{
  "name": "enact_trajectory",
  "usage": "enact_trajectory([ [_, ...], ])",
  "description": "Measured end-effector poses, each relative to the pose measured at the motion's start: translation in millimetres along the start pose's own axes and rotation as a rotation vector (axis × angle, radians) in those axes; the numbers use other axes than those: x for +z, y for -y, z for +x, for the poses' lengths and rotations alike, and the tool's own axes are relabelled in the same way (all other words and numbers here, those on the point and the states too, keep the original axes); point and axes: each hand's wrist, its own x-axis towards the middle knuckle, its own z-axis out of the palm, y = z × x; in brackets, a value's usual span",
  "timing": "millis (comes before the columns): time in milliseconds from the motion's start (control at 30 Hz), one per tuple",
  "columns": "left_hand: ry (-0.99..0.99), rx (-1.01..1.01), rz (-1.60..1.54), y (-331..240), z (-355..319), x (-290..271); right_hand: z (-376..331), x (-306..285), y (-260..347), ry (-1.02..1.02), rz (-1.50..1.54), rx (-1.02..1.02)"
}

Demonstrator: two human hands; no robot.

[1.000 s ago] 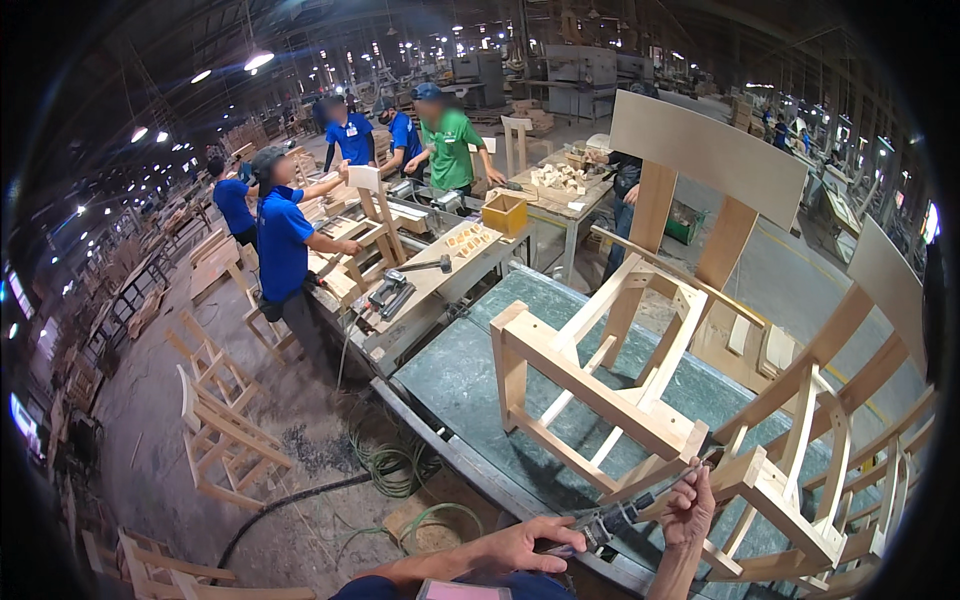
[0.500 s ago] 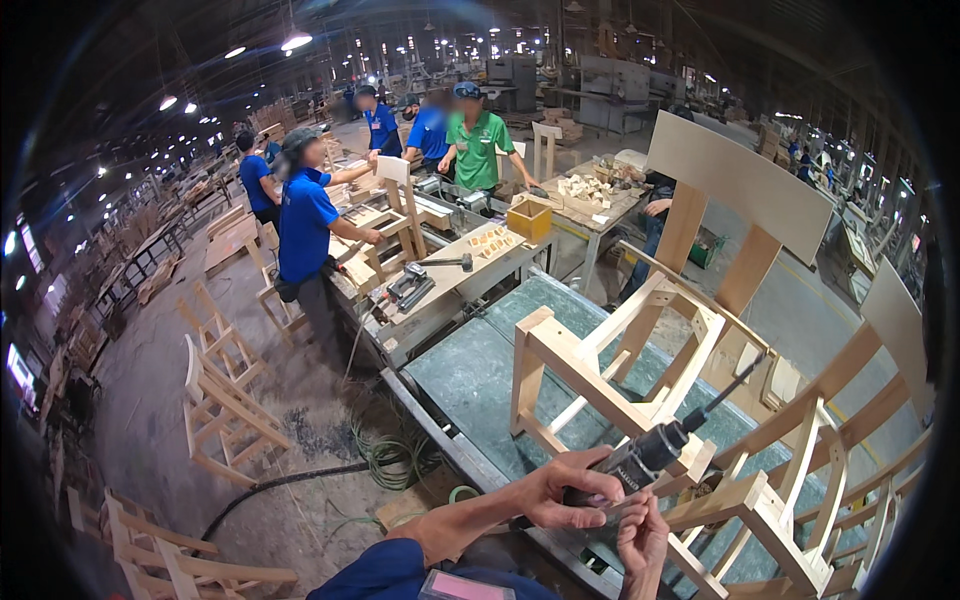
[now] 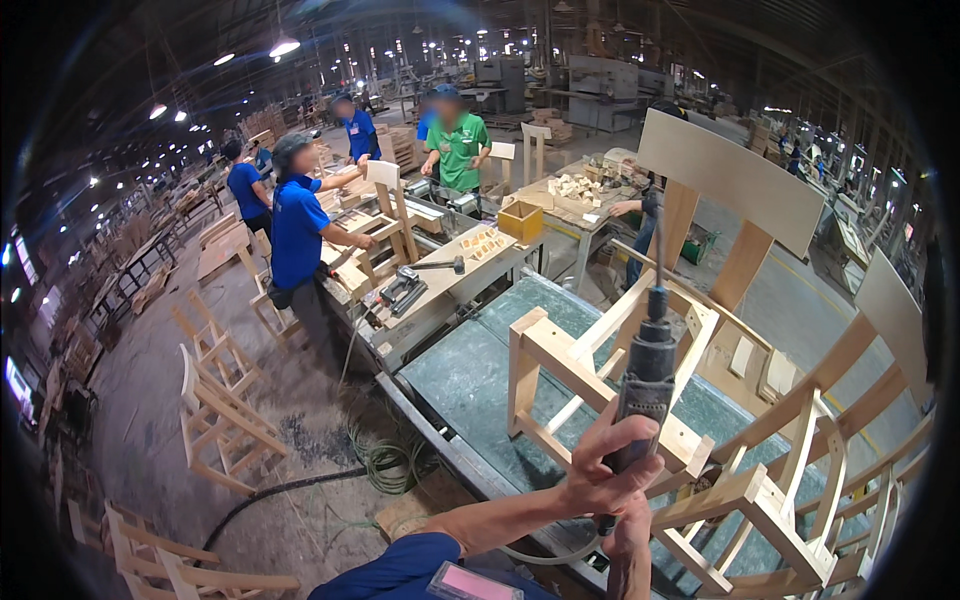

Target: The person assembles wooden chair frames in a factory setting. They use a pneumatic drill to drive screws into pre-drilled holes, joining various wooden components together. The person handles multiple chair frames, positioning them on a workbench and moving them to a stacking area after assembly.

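My left hand point(image 3: 607, 468) is wrapped around the body of a dark air-powered screwdriver point(image 3: 648, 362). The tool points upright, and its thin bit rises in front of a bare wooden chair frame point(image 3: 548, 352). My right hand point(image 3: 628, 535) sits just under the left, closed on the tool's lower end where a pale hose point(image 3: 545, 556) leaves it. The chair frame lies on a green-topped bench point(image 3: 466, 375). A second unfinished frame point(image 3: 775, 505) lies close on the right.
Several people in blue and green shirts work at a long bench point(image 3: 440, 285) with a hammer, small wooden parts and a yellow box. Unfinished chair frames point(image 3: 215, 400) stand on the floor at left. Coiled hose point(image 3: 385, 460) lies beside the bench. Large boards lean at the right.
The tool has swung from lying low and nearly level to upright and higher in front of me. My left hand now grips its body and my right hand has dropped under it.
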Motion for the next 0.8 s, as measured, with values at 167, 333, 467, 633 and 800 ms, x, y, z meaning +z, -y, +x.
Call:
enact_trajectory([
  [167, -0.076, -0.07, -0.11, 12.7, 0.6, 0.9, -14.1, -2.7, 7.0, -0.01, -0.021, -0.126],
  [333, 0.133, -0.091, -0.089, 7.4, 7.0, -17.7, -25.5, 4.5, 24.5, -0.094, -0.282, -0.468],
  [467, 0.524, 0.236, 0.426, -3.8, 46.7, -48.5, -35.9, -4.0, 36.8, -0.119, -0.297, -0.625],
  [633, 0.194, 0.519, 1.14, -8.5, 59.6, -39.5, -49.7, 3.3, 56.0, -0.089, -0.251, -0.542],
  [800, 0.364, 0.777, 1.092, 27.8, 64.9, -33.1, -55.7, 4.1, 59.7, -0.099, -0.149, -0.402],
])
